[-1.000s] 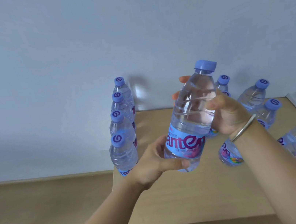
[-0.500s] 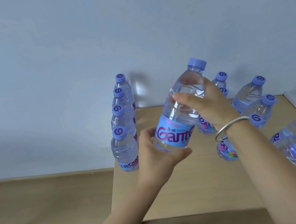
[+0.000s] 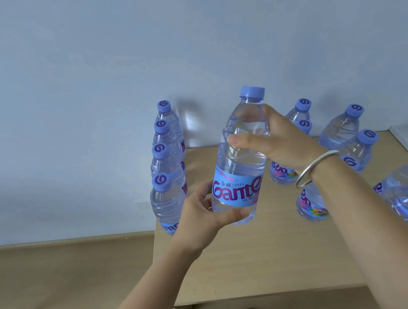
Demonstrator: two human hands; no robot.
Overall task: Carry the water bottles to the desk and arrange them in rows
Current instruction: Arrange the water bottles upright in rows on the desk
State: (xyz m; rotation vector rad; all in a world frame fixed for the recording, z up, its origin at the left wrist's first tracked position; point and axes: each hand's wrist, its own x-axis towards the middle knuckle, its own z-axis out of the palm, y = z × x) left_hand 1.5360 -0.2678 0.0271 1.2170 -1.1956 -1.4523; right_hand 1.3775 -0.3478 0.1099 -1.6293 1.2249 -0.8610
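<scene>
Water bottle [image 3: 240, 159] held above the desk [image 3: 265, 256], left hand [image 3: 202, 220] gripping its base, right hand [image 3: 283, 145] its shoulder.

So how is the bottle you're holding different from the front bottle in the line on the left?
The held bottle is up in the air, gripped by the left hand and the right hand; the front bottle of the left row stands on the desk untouched. The held one leans a little and shows its whole label; the front one's label is mostly hidden. Both are clear with blue caps.
</scene>
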